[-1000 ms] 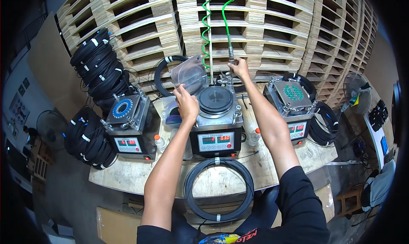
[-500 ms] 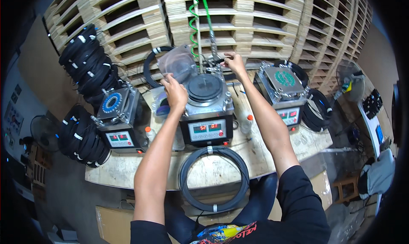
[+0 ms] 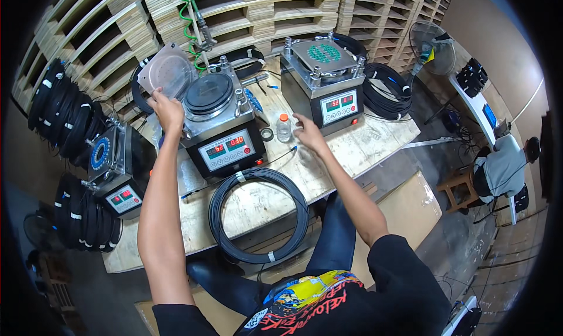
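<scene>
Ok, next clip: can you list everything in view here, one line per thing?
Machines: three, grey and black with red displays, on the bench.
Clear round lid: one, behind the middle machine.
Loose cable coil: one, black, front of the bench.
Cable coil stacks: black, left side.
Small bottle: one, clear, between the middle and right machines.
Tape roll: one, dark, beside the bottle.
Coiled hose: green, hanging.
Pallets: wooden, behind.
Fan: right.
Seated person: far right.
Left hand: at the lid.
Right hand: near the bottle.

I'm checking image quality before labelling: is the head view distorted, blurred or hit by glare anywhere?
Head view: strong fisheye bending of the pallet slats toward a dark rim; the right hand is slightly motion-blurred, the left hand sharper; mild glare on the clear disc.
</scene>
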`<action>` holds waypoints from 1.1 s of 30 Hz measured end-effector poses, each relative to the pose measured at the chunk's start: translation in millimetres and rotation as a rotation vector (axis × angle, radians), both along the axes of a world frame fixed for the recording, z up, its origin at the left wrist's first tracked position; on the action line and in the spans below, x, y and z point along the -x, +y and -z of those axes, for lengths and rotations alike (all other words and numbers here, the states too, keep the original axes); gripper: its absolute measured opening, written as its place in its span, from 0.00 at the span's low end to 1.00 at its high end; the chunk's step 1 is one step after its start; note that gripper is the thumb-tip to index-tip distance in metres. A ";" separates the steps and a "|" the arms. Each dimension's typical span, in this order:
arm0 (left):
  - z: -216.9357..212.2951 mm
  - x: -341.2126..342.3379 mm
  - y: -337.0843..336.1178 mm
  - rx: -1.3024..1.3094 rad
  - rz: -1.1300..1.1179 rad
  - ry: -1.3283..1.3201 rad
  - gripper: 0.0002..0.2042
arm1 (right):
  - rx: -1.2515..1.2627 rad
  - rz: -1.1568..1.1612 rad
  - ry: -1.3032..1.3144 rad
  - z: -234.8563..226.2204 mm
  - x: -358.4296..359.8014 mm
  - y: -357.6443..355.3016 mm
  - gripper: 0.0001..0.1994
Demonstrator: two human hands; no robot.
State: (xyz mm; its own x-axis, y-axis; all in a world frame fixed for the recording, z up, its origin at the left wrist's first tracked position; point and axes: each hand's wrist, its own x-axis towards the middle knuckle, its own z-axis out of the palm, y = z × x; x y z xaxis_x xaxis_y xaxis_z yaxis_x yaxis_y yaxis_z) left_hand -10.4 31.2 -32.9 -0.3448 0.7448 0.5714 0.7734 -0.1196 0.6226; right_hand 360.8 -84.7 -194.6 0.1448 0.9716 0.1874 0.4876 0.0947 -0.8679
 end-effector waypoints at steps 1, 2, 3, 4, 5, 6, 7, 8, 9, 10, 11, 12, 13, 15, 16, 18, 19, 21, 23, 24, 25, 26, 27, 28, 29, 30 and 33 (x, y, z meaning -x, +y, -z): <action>-0.2 -1.6 -1.1 0.006 -0.002 -0.025 0.25 | 0.052 0.023 0.006 9.4 5.4 -2.2 0.32; -0.3 0.3 0.3 0.014 -0.015 -0.006 0.25 | 0.092 0.040 0.013 17.4 12.8 1.5 0.35; 1.9 4.4 1.6 0.023 -0.030 0.012 0.25 | 0.056 0.064 -0.036 24.9 20.7 5.1 0.38; 3.2 9.2 3.3 0.032 -0.046 0.030 0.25 | -0.009 0.060 -0.056 30.9 27.7 10.9 0.37; 0.7 4.2 1.4 0.053 -0.048 0.023 0.24 | -0.036 0.049 0.010 42.3 30.1 18.0 0.36; 0.1 3.8 0.8 0.046 -0.046 0.018 0.24 | -0.063 0.032 0.074 49.7 32.4 24.4 0.34; -0.9 3.0 0.4 0.038 -0.043 0.013 0.24 | -0.078 0.071 0.064 56.0 31.6 30.7 0.33; -1.2 4.9 -0.7 0.031 -0.047 0.008 0.24 | -0.093 0.103 0.054 56.6 34.9 36.4 0.32; -1.5 3.9 -0.7 0.022 -0.057 0.003 0.23 | -0.108 0.135 0.044 56.8 37.2 41.8 0.30; -2.3 1.4 0.3 0.012 -0.044 -0.004 0.23 | -0.138 0.146 0.074 55.5 35.8 47.4 0.29; 1.3 4.9 -0.7 0.009 -0.047 -0.013 0.23 | -0.158 0.141 0.103 49.9 38.7 53.2 0.28; 2.1 7.6 -1.5 0.002 -0.050 -0.020 0.24 | -0.182 0.136 0.135 35.7 42.8 57.0 0.27; 2.5 8.1 -1.1 -0.009 -0.059 -0.019 0.24 | -0.258 0.093 0.220 20.4 45.6 61.5 0.24; 0.6 4.3 -3.9 -0.007 -0.056 -0.042 0.25 | -0.279 0.033 0.155 -22.3 45.3 73.0 0.25; -2.5 -0.1 -5.4 -0.007 -0.046 -0.064 0.25 | -0.301 0.008 0.146 -39.2 43.2 83.2 0.27; -2.5 1.4 -5.4 -0.031 -0.049 -0.078 0.25 | -0.441 0.000 -0.110 -78.3 46.2 98.4 0.28; -2.3 3.7 -7.5 -0.021 -0.059 -0.093 0.25 | -0.379 -0.013 -0.208 -108.7 56.7 94.9 0.30; -4.4 -0.6 -9.2 -0.019 -0.050 -0.100 0.25 | -0.510 -0.100 -0.381 -145.2 64.2 104.0 0.29; -7.4 0.1 -11.5 0.000 -0.061 -0.108 0.25 | -0.529 -0.128 -0.608 -182.7 82.0 97.7 0.27; -9.4 -2.1 -13.5 0.014 -0.061 -0.118 0.26 | -0.543 -0.137 -0.732 -197.8 88.5 94.4 0.26; -11.8 -3.7 -15.2 0.029 -0.062 -0.128 0.26 | -0.557 -0.144 -0.857 -210.0 94.4 92.5 0.26; -11.2 -3.2 -15.5 0.037 -0.058 -0.129 0.26 | -0.607 -0.148 -0.961 -217.3 99.4 93.0 0.25; -11.5 -1.9 -15.0 0.032 -0.054 -0.136 0.26 | -0.659 -0.151 -1.065 -224.2 104.8 93.4 0.24; -12.1 -0.1 -14.2 0.026 -0.050 -0.143 0.26 | -0.711 -0.153 -1.168 -231.2 110.4 94.0 0.23; -13.3 -1.6 -15.2 0.032 -0.054 -0.148 0.26 | -0.706 -0.188 -1.233 -237.0 115.7 89.9 0.19; -14.2 -3.0 -16.5 0.038 -0.058 -0.153 0.27 | -0.740 -0.217 -1.249 -236.9 120.5 89.7 0.18; -18.5 -8.5 -21.9 0.046 -0.050 -0.185 0.27 | -0.824 -0.302 -1.272 -239.2 135.2 84.9 0.14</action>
